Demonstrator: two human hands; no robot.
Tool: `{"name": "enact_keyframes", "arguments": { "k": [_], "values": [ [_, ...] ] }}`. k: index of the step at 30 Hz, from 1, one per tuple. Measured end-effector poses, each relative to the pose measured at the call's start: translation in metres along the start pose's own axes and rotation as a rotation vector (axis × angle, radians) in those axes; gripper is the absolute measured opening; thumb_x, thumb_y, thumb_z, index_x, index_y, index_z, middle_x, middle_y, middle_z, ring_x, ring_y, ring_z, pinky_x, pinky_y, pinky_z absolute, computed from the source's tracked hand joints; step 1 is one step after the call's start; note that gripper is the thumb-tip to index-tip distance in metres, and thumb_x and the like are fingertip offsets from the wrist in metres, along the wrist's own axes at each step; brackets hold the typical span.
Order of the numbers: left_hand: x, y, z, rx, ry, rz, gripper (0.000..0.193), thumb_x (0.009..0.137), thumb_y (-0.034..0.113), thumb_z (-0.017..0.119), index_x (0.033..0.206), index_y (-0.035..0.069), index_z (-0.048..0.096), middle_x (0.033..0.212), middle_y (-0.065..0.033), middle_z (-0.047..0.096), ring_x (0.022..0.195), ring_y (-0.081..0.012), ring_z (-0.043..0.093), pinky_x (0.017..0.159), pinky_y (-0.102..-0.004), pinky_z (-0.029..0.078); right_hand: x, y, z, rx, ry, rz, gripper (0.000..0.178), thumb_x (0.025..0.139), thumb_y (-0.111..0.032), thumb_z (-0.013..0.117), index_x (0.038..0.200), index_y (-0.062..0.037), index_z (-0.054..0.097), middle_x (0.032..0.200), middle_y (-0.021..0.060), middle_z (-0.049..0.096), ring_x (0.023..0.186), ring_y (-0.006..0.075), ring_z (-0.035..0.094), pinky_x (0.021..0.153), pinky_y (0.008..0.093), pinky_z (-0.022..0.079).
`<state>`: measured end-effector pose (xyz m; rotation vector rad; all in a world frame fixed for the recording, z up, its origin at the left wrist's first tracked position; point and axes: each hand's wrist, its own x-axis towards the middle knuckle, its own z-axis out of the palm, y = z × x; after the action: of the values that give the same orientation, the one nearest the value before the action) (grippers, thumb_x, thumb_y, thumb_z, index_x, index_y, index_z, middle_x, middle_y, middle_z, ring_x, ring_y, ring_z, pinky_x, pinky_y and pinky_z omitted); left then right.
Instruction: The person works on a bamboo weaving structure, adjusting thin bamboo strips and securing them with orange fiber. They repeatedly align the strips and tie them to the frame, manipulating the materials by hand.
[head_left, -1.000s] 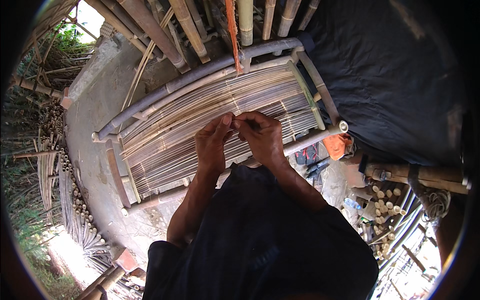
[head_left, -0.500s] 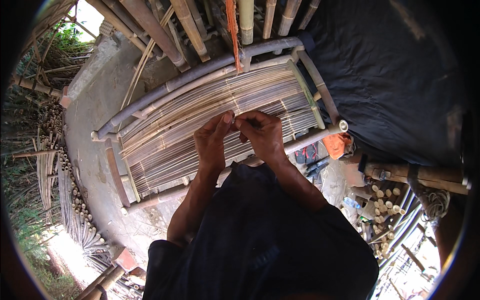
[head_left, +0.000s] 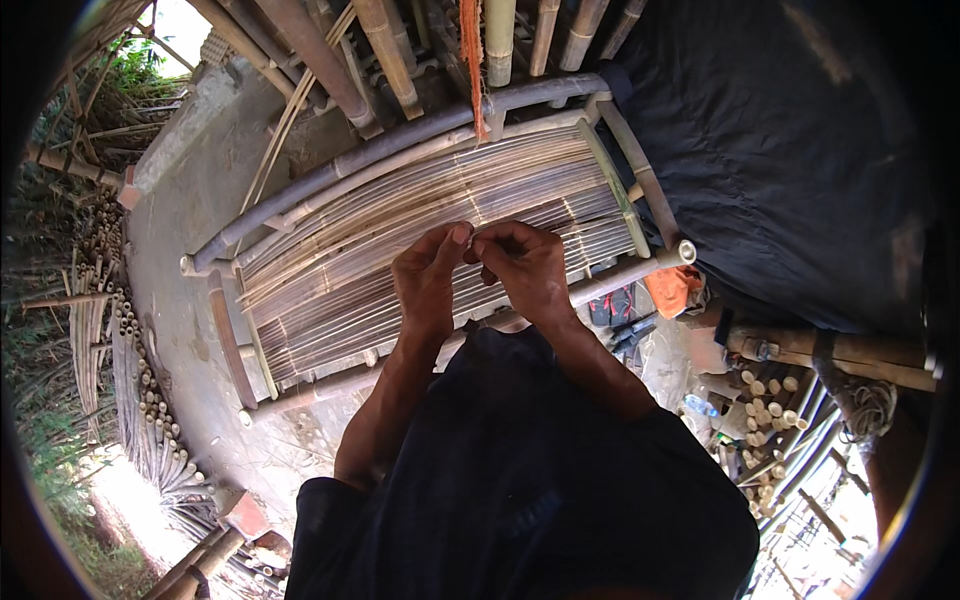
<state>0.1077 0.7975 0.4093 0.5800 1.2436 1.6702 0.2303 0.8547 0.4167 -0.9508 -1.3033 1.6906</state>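
Close together over a bamboo bench (head_left: pixel 370 240) with a slatted top, my left hand (head_left: pixel 430 275) and my right hand (head_left: pixel 523 268) are both pinched. Thumb and forefinger of each hand meet, nearly touching the other hand's fingertips. Something tiny and pale may sit between them, but it is too small to name. The bench's slats are thin bamboo strips laid lengthwise, framed by thick round poles. An orange-red strip of cloth (head_left: pixel 472 60) hangs down at the bench's far edge.
Upright bamboo poles (head_left: pixel 385 60) stand behind the bench. A large dark cloth (head_left: pixel 760 160) hangs at the right. Stacked bamboo canes (head_left: pixel 150 400) lie along the left, and cut bamboo pieces (head_left: pixel 768 420) at the lower right. An orange bag (head_left: pixel 670 290) sits beside the bench.
Both hands stay pinched in almost the same place, with only slight finger movement. The view has shifted a little.
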Motion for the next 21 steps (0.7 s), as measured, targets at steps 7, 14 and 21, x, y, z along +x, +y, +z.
{"name": "enact_keyframes", "arguments": {
  "k": [7,14,21],
  "values": [
    [0.004,0.021,-0.022,-0.032,-0.015,0.249,0.018,0.096,0.019,0.059,0.101,0.002,0.063,0.095,-0.0030,0.062,0.085,-0.0139,0.060,0.075,-0.0315,0.050,-0.006,0.018,0.002,-0.333,-0.193,-0.001,0.016,0.084,-0.008,0.073,0.096,-0.0017,0.065,0.090,0.0045,0.068,0.074,0.0081,0.062,0.065,0.0243,0.051],
    [0.025,0.165,-0.127,-0.383,-0.110,0.435,0.007,0.099,0.009,0.050,0.095,0.004,0.052,0.074,0.0026,0.043,0.059,-0.0042,0.033,0.052,-0.0178,0.031,-0.136,0.225,-0.284,-1.468,-0.096,0.254,0.047,0.073,-0.026,0.073,0.118,-0.0210,0.063,0.099,0.0135,0.070,0.091,0.0305,0.068,0.078,0.0434,0.054],
    [-0.022,0.101,-0.140,0.027,0.095,0.213,0.010,0.096,0.012,0.053,0.101,0.003,0.056,0.086,0.0009,0.052,0.067,-0.0031,0.044,0.052,-0.0140,0.033,-0.245,0.092,-0.241,-1.342,-0.154,0.618,0.086,0.063,-0.022,0.084,0.138,-0.0034,0.045,0.127,0.0214,0.058,0.120,0.0379,0.054,0.103,0.0428,0.044]
  ]
}}
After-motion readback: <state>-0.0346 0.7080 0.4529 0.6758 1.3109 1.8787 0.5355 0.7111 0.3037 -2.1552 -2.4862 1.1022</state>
